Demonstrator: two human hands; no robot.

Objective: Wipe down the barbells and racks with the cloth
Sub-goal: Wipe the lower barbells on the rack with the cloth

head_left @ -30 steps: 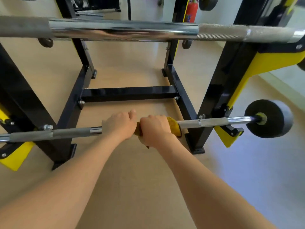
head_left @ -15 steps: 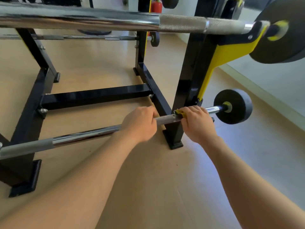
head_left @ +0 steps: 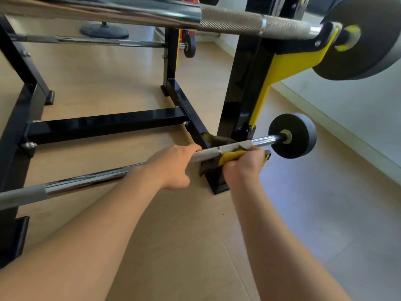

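Tan wood-look floor (head_left: 121, 83) ran under a black steel rack (head_left: 240, 88) and took on a grey-blue cast toward the right, where a pale skirting met a light wall (head_left: 358, 101). The rack's uprights carried yellow hooks, and a black crossbeam (head_left: 104, 124) joined its two base rails low down. A top bar (head_left: 234, 20), chrome with knurled grip, lay across the upper hooks with a big grey plate (head_left: 364, 40) on its right end. A far bar (head_left: 97, 41) sat on the back side of the rack.

The low bar (head_left: 86, 181) crossed the front at an angle and ended in a small dark plate (head_left: 297, 135) at the right.

The left hand (head_left: 173, 166) was curled over the low bar, fingers on top, where the knurling began. Just beside it the right hand (head_left: 245, 168) was clenched around the cloth (head_left: 230, 156), yellow with a dark brown side, pressing it up against the underside of the knurled section next to the right upright. A dark flap of the cloth showed behind the bar and another hung below it.
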